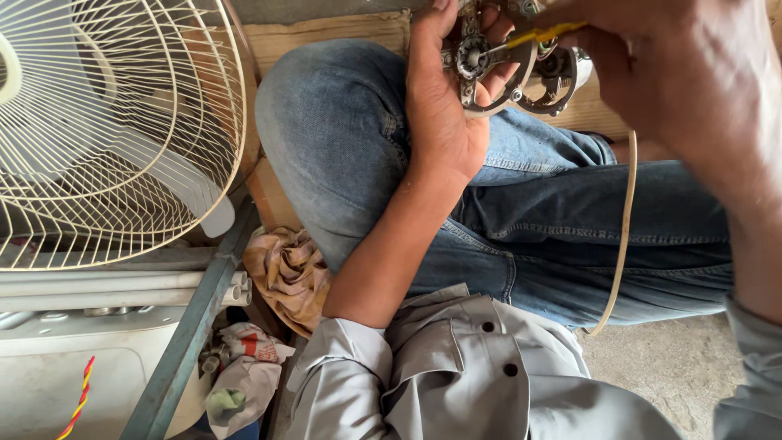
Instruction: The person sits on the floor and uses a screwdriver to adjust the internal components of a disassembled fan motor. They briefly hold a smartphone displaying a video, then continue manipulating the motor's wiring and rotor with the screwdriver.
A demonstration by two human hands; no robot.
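Observation:
My left hand grips a small metal fan motor with a bearing and shaft at its middle, held over my crossed legs in blue jeans at the top of the head view. My right hand comes in from the upper right, close to the camera and blurred, pinching a thin yellow-handled tool whose tip rests on the motor. A beige cord hangs from the motor down across my right thigh.
A cream wire fan guard with blades behind it fills the upper left. Below it lie grey pipes, a green metal bar, a crumpled brown rag, a twisted red-yellow wire and a cardboard sheet under my legs.

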